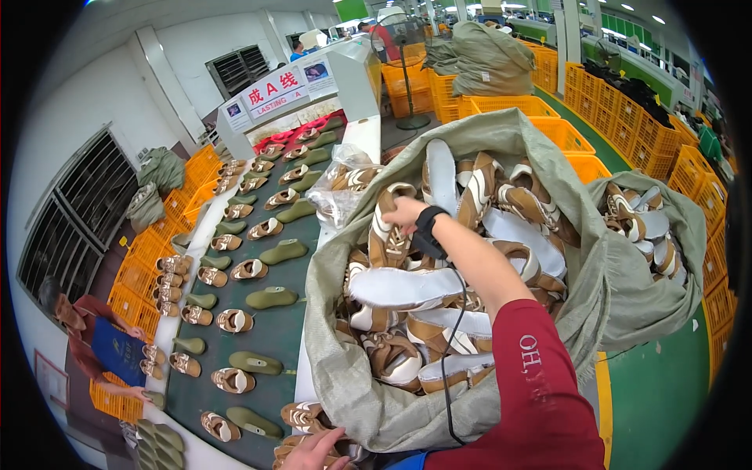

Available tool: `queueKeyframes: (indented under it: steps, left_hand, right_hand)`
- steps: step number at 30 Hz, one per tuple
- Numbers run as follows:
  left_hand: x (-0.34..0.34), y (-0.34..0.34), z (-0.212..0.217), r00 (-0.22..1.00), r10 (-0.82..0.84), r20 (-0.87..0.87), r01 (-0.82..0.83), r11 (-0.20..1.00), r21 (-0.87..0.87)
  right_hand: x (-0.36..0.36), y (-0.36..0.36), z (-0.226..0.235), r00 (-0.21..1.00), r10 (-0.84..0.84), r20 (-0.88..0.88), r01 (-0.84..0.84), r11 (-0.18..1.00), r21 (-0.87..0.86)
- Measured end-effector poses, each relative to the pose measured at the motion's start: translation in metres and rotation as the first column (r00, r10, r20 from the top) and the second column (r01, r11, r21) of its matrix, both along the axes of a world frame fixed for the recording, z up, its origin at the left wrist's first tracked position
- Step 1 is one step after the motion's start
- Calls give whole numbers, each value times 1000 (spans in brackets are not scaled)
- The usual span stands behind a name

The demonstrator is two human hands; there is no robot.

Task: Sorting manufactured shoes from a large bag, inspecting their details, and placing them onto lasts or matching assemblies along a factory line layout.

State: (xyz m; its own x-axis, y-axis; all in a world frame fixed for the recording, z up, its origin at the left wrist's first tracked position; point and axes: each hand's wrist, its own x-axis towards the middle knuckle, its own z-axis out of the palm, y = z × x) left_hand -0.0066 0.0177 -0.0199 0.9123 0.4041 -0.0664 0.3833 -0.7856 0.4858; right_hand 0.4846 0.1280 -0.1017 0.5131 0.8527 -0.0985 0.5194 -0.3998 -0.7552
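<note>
Your right hand has its fingers closed over the collar of a brown shoe, which lies at the left side of the open sack, toe toward you. Your left hand is low at the lower edge beside some loose shoes; its fingers are partly cut off, so you cannot tell whether they grasp anything. Watch the black cable hanging from your wrist strap: it trails across the heap and could snag on a shoe if you pull your arm away quickly. A grip on the collar alone might slip or bend the soft upper, and neighbouring shoes, packed at all angles, could slide if the pile is disturbed. The sack looks like coarse woven plastic, grey-green, creased and slack, with a frayed edge that might catch laces. The shoes look soft and rounded, tan-brown with cream stripes, their pale, flat undersides showing. On the dark green belt, the smooth olive foot forms look hard and tapered.
</note>
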Motion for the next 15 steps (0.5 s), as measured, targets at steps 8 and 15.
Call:
queueKeyframes:
  steps: [8, 15]
  left_hand:
    - [-15, 0, -7, 998, 63, 29, -57, 984, -167]
    - [-8, -2, -2, 999, -38, 36, 42, 992, -122]
  right_hand:
    - [-87, -55, 64, 872, 234, 431, -425, 798, 426]
    - [-154, -140, 91, 322, 168, 932, -808, 561, 178]
